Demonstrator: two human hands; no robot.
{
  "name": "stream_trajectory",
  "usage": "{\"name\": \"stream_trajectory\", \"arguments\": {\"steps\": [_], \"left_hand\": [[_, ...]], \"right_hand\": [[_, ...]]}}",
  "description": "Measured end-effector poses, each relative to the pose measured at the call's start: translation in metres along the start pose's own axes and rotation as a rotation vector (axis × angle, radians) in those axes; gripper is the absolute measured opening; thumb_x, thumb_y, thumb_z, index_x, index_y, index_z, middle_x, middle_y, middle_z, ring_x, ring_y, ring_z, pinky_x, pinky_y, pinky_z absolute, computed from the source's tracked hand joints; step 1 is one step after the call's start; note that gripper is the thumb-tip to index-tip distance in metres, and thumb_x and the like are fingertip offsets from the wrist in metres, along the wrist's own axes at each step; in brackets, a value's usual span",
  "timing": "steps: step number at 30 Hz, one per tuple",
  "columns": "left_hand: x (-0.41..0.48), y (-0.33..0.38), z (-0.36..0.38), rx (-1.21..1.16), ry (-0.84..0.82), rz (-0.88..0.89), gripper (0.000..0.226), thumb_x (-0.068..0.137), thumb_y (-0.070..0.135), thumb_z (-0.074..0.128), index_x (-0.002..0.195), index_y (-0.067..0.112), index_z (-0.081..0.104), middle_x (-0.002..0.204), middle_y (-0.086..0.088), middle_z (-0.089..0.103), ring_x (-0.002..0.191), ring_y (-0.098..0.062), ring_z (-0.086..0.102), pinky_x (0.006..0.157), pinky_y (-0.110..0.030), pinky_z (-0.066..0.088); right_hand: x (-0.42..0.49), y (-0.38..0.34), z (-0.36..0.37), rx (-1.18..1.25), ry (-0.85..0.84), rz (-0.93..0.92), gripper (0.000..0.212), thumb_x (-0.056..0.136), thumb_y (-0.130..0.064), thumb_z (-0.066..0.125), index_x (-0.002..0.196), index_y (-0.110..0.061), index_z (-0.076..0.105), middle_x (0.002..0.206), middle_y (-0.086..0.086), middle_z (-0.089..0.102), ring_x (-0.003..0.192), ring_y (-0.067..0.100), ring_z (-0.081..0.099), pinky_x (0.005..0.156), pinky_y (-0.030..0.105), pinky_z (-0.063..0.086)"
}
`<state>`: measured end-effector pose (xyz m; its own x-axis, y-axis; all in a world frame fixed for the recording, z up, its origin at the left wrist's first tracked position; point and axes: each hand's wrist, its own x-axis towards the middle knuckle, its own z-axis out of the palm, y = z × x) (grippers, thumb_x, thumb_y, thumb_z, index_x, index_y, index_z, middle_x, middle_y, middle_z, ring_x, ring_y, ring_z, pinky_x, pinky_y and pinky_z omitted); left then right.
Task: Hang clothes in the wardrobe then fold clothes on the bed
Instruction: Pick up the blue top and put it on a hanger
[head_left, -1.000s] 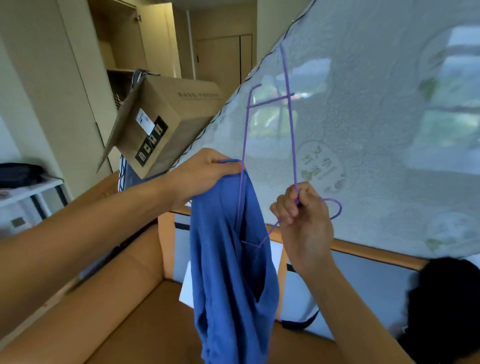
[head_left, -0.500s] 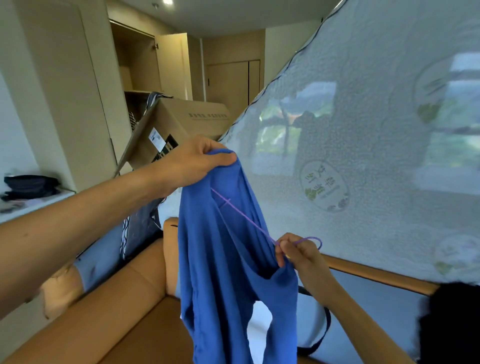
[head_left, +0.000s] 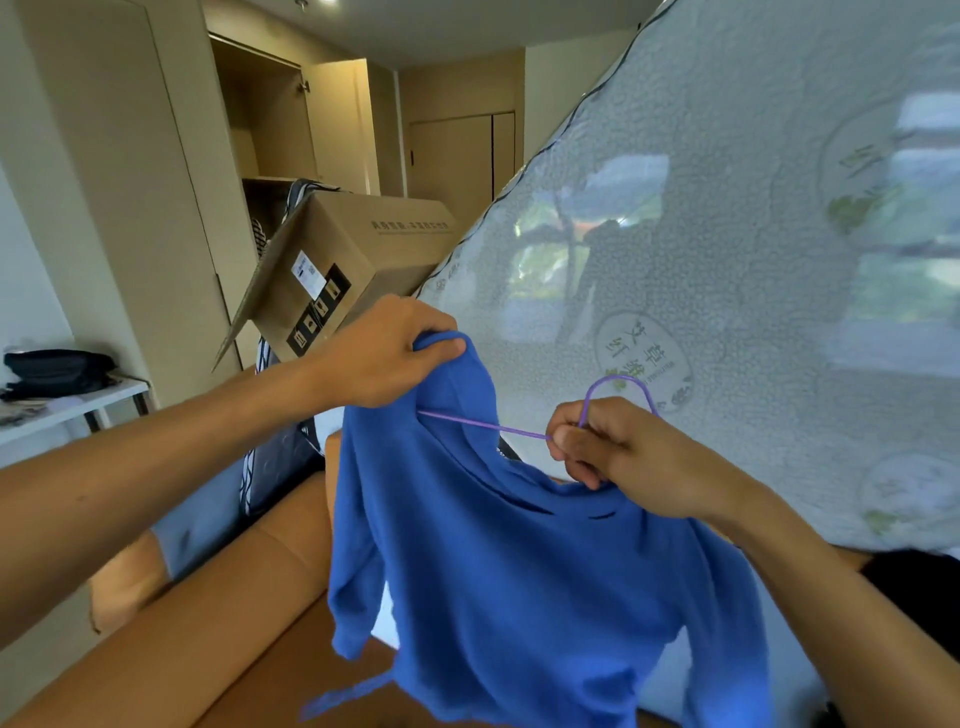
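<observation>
A blue long-sleeved top (head_left: 519, 571) hangs in mid-air before an upended mattress (head_left: 727, 208), sleeves down. The left grip (head_left: 384, 351) pinches its top edge. A purple wire hanger (head_left: 483, 425) runs almost level inside it, hook upward at the right, where the right grip (head_left: 631, 457) clenches its neck.

The blue cloth garment (head_left: 519, 597) looked soft and matt, the thin purple wire hanger (head_left: 485, 425) smooth. The white quilted mattress (head_left: 753, 234) shone glossy, mirroring a window. The brown cardboard box (head_left: 363, 249) was matt, the tan leather-look bed frame (head_left: 234, 623) smooth.
</observation>
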<state>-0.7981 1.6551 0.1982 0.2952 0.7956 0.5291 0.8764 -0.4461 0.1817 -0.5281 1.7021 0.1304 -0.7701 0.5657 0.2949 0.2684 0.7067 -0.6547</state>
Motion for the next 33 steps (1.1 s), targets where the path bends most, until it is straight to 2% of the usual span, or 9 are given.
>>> {"name": "stream_trajectory", "arguments": {"steps": [2, 5, 10, 14, 18, 21, 24, 27, 33], "left_hand": [[0.000, 0.001, 0.000, -0.003, 0.075, 0.003, 0.046, 0.100, 0.027, 0.050, 0.064, -0.001, 0.043, 0.057, -0.015, 0.039, 0.052, -0.015, 0.033, 0.054, -0.026, 0.029], [-0.001, -0.001, 0.006, 0.018, 0.117, -0.017, 0.048, 0.100, 0.032, 0.047, 0.066, 0.000, 0.047, 0.057, -0.014, 0.043, 0.055, -0.027, 0.040, 0.055, -0.029, 0.032], [-0.008, -0.001, 0.017, -0.009, -0.065, -0.052, 0.049, 0.105, 0.028, 0.049, 0.064, 0.002, 0.042, 0.057, -0.013, 0.042, 0.051, -0.020, 0.037, 0.057, -0.040, 0.034], [-0.003, 0.003, 0.010, -0.084, -0.118, -0.131, 0.050, 0.107, 0.025, 0.045, 0.066, -0.001, 0.037, 0.059, -0.010, 0.035, 0.055, -0.017, 0.033, 0.056, -0.033, 0.028], [0.006, 0.014, -0.007, -0.016, 0.030, -0.068, 0.046, 0.108, 0.021, 0.043, 0.072, -0.006, 0.045, 0.061, -0.015, 0.040, 0.056, -0.011, 0.035, 0.056, -0.024, 0.029], [0.010, 0.020, -0.018, 0.073, 0.186, 0.062, 0.043, 0.107, 0.020, 0.044, 0.068, 0.004, 0.045, 0.056, 0.003, 0.037, 0.054, -0.010, 0.038, 0.055, -0.021, 0.030], [0.005, 0.016, -0.026, 0.234, 0.155, 0.133, 0.042, 0.105, 0.037, 0.039, 0.080, 0.009, 0.059, 0.063, 0.008, 0.051, 0.060, -0.009, 0.051, 0.058, -0.032, 0.040], [0.000, 0.014, -0.030, 0.221, 0.070, 0.125, 0.058, 0.103, 0.049, 0.032, 0.088, 0.002, 0.064, 0.069, -0.001, 0.060, 0.063, -0.015, 0.054, 0.061, -0.037, 0.043], [0.009, 0.046, -0.025, 0.083, 0.050, 0.174, 0.047, 0.107, 0.034, 0.037, 0.069, 0.007, 0.041, 0.059, -0.009, 0.041, 0.054, -0.021, 0.038, 0.056, -0.039, 0.035]], "right_hand": [[-0.002, -0.008, -0.009, -0.027, -0.062, 0.026, 0.031, 0.106, -0.018, 0.043, 0.079, -0.013, 0.057, 0.056, -0.006, 0.050, 0.057, 0.010, 0.042, 0.061, 0.029, 0.037], [-0.003, -0.015, -0.021, -0.054, -0.081, 0.042, 0.035, 0.105, -0.018, 0.045, 0.073, -0.019, 0.058, 0.055, -0.007, 0.050, 0.056, 0.011, 0.042, 0.061, 0.031, 0.037], [-0.006, -0.017, -0.045, 0.054, 0.204, 0.014, 0.043, 0.105, -0.012, 0.047, 0.065, -0.025, 0.060, 0.053, -0.003, 0.047, 0.056, 0.013, 0.041, 0.064, 0.034, 0.034], [-0.015, -0.019, -0.055, 0.067, 0.240, 0.001, 0.035, 0.105, -0.015, 0.048, 0.073, -0.016, 0.061, 0.052, -0.002, 0.045, 0.054, 0.009, 0.040, 0.060, 0.021, 0.035], [-0.022, -0.021, -0.059, 0.004, 0.085, 0.017, 0.034, 0.105, -0.014, 0.047, 0.074, -0.012, 0.062, 0.054, -0.003, 0.042, 0.054, 0.011, 0.036, 0.057, 0.018, 0.032], [-0.029, -0.021, -0.059, -0.021, -0.047, 0.070, 0.033, 0.105, -0.015, 0.047, 0.076, -0.008, 0.061, 0.057, -0.001, 0.037, 0.055, 0.012, 0.032, 0.055, 0.019, 0.030], [-0.038, -0.022, -0.068, 0.113, 0.082, 0.078, 0.036, 0.103, -0.010, 0.048, 0.067, -0.012, 0.057, 0.058, 0.000, 0.036, 0.055, 0.009, 0.032, 0.053, 0.019, 0.028], [-0.044, -0.025, -0.076, 0.259, 0.217, 0.046, 0.042, 0.101, -0.013, 0.048, 0.060, -0.020, 0.052, 0.062, 0.005, 0.033, 0.057, 0.011, 0.028, 0.051, 0.021, 0.025], [-0.033, -0.039, -0.051, 0.072, -0.079, 0.022, 0.033, 0.104, -0.010, 0.047, 0.076, -0.009, 0.063, 0.056, 0.001, 0.042, 0.054, 0.010, 0.036, 0.056, 0.019, 0.033]]}}
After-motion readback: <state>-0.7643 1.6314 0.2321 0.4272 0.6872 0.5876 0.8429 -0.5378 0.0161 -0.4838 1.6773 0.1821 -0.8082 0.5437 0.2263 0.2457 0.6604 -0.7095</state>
